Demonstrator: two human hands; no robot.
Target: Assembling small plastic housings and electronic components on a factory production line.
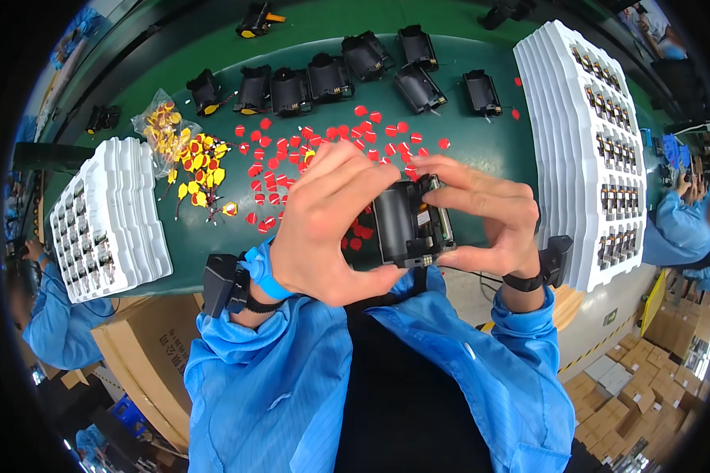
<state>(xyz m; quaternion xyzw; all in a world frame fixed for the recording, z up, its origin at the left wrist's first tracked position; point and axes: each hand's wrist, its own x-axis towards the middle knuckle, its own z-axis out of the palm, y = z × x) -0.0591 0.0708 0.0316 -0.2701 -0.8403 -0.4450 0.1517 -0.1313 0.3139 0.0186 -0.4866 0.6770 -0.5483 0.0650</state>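
Both hands hold one small black plastic housing (406, 225) above the near edge of the green table (481, 142). My left hand (323, 229) cups its left side, thumb underneath. On the other side, my right hand (481, 221) pinches the part, fingers on its top corner where a green and metal insert shows, thumb along the bottom. Several round red stickers (308, 150) lie scattered on the table just beyond the hands. A row of matching black housings (331, 77) stands further back.
A tall stack of white trays (588, 142) with small parts stands at right, a lower stack of white trays (106, 217) at left. Yellow tabbed pieces (197, 169) and a clear bag (158, 118) lie left of the stickers. Cardboard boxes (146, 359) sit below the table. Co-workers in blue flank both sides.
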